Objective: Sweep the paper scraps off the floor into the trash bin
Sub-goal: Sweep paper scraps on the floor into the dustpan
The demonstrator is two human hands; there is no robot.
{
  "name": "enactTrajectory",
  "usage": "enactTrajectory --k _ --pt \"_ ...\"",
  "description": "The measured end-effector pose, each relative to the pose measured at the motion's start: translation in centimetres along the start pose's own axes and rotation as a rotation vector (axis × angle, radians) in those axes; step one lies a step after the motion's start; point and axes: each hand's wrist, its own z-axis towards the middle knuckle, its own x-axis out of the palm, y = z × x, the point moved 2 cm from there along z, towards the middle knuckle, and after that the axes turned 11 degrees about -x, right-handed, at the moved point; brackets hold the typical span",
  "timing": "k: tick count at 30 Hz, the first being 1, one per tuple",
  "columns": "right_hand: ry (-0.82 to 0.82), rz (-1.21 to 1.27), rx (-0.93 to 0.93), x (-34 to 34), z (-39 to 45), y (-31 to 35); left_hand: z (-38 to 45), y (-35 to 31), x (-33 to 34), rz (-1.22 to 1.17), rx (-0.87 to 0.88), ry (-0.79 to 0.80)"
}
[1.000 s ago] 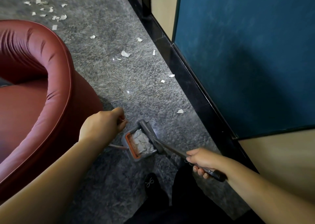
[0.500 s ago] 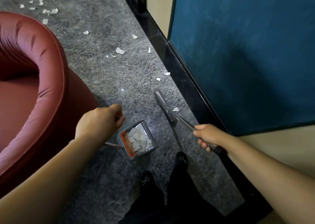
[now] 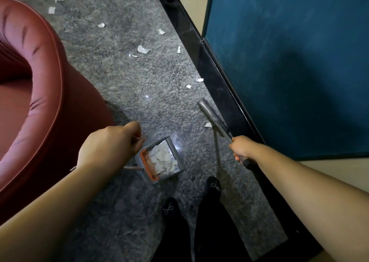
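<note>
The left hand (image 3: 108,144) curls around the dustpan (image 3: 159,161) handle at 6 o'clock; scraps (image 3: 161,158) fill the pan. The right hand (image 3: 242,149) grips the broom (image 3: 211,118), stretched toward 1 o'clock, by one scrap (image 3: 208,124).

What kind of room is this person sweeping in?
Probably a lounge or lobby, though that's a guess: a red leather armchair, polished grey stone floor and a teal wall panel above black skirting.
</note>
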Motion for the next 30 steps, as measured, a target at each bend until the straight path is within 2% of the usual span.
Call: enactTrajectory --k 8,17,23,30 --pt "0.178 -0.055 -0.086 2.7 -3.2 -0.8 0.8 -0.3 -0.3 -0.002 -0.014 -0.001" --pt "0.371 0.179 -0.002 8.2 -8.1 -1.5 1.3 -0.1 -0.3 -0.007 -0.051 0.035" --pt "0.316 0.247 -0.027 9.2 -10.1 -1.0 0.4 0.6 -0.5 -0.046 -0.038 0.015" --pt "0.223 0.324 -0.041 6.2 -11.0 0.2 -1.6 3.9 -0.9 -0.142 -0.113 0.008"
